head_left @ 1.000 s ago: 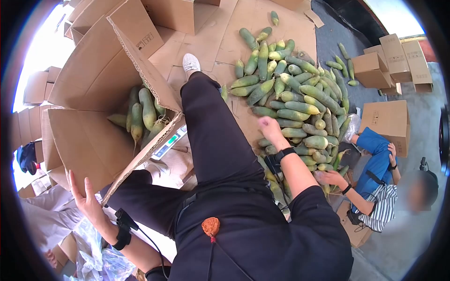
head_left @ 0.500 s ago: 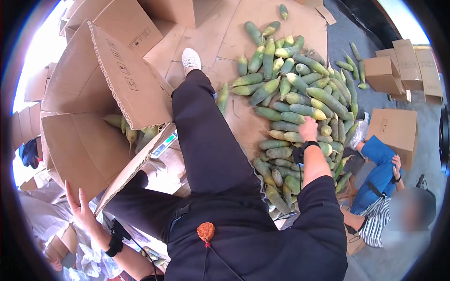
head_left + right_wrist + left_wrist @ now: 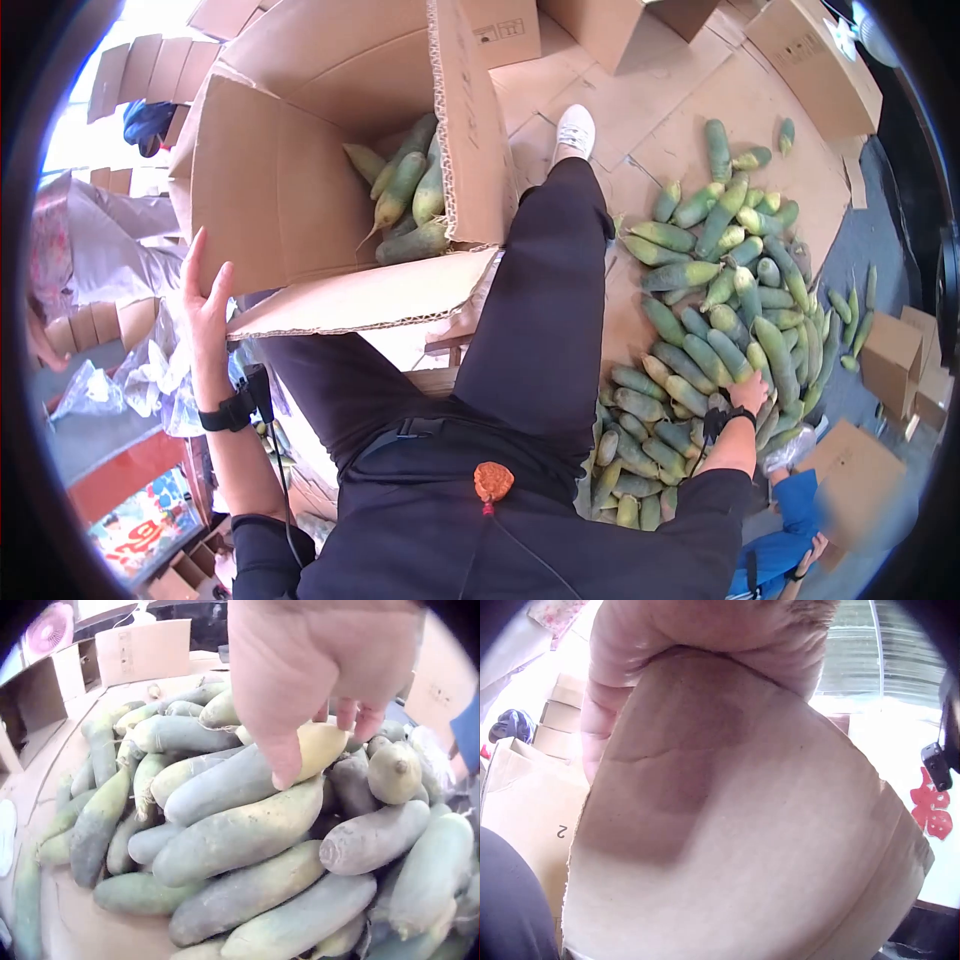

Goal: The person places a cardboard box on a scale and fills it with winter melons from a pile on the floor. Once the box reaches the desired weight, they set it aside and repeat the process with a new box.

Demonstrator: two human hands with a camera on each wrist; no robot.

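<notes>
**Right hand on radish, left hand on carton flap**

From my remote station I read the following hand states.

Right hand (image 3: 748, 390): closed around its load. Thumb and fingers straddle a long green radish with a pale yellow end (image 3: 229, 782), gripping it near that end. The radish lies at the top of a heap of dull green, tapered radishes (image 3: 690, 365), in contact with its neighbours. The heap rests on flat brown cardboard sheeting (image 3: 650, 100).

Left hand (image 3: 207, 315): fingers extended and spread, resting against the edge of a plain brown corrugated flap (image 3: 720, 847). I cannot tell how firmly it presses. The flap belongs to a large open-topped brown cardboard carton (image 3: 310, 70), which stands in front of the person's legs. Several green radishes (image 3: 400, 190) lie inside it.

Markings: in the left wrist view, a tan carton (image 3: 525, 810) bears a single digit, apparently an inverted "2". A red character (image 3: 932, 806) stands on a white panel beyond; glare prevents a certain reading. In the head view, a brown carton behind the large one (image 3: 500, 35) carries boxed symbols too small for me to identify. A multicoloured poster (image 3: 145, 520) at lower left shows red lettering that I cannot read.
</notes>
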